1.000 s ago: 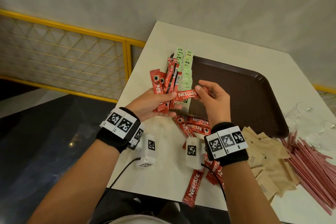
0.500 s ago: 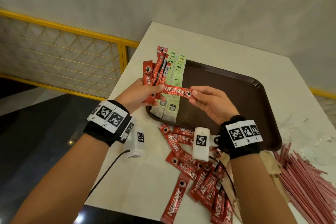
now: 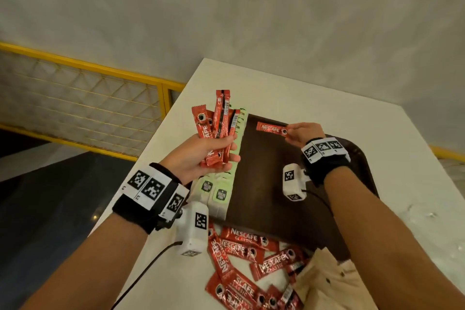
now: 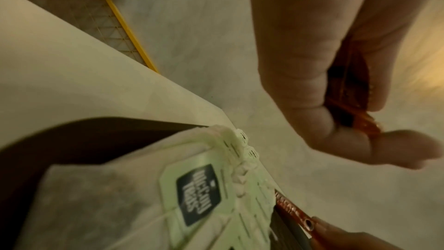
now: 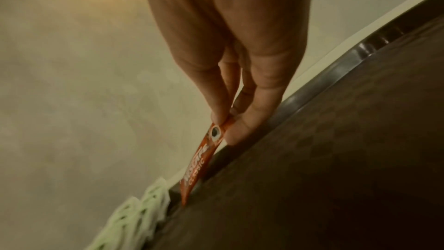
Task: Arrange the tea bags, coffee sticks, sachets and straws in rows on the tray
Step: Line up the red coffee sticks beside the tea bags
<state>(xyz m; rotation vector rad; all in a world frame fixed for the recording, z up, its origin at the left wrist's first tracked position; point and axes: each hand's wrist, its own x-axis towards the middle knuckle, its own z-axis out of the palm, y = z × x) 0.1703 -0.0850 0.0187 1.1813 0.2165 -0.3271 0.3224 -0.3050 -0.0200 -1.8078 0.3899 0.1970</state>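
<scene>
My left hand (image 3: 201, 152) grips a fan of several red coffee sticks (image 3: 217, 128) upright above the left edge of the dark brown tray (image 3: 266, 184). A row of green tea bags (image 3: 221, 192) lies along that left side of the tray, seen close in the left wrist view as tea bags (image 4: 199, 195). My right hand (image 3: 299, 133) pinches one red coffee stick (image 3: 271, 128) by its end, holding it low over the tray's far part. In the right wrist view that coffee stick (image 5: 204, 159) hangs from my fingertips (image 5: 238, 130), its lower tip at the tray (image 5: 336, 178) near the far rim.
Loose red coffee sticks (image 3: 246, 259) lie in a heap on the white table (image 3: 289, 90) in front of the tray. Brown paper sachets (image 3: 327, 284) sit at the near right. A yellow railing (image 3: 100, 70) runs beyond the table's left edge.
My right hand has taken one stick away from the left hand's bunch and carried it right and forward over the tray. The left hand stays put with its bunch.
</scene>
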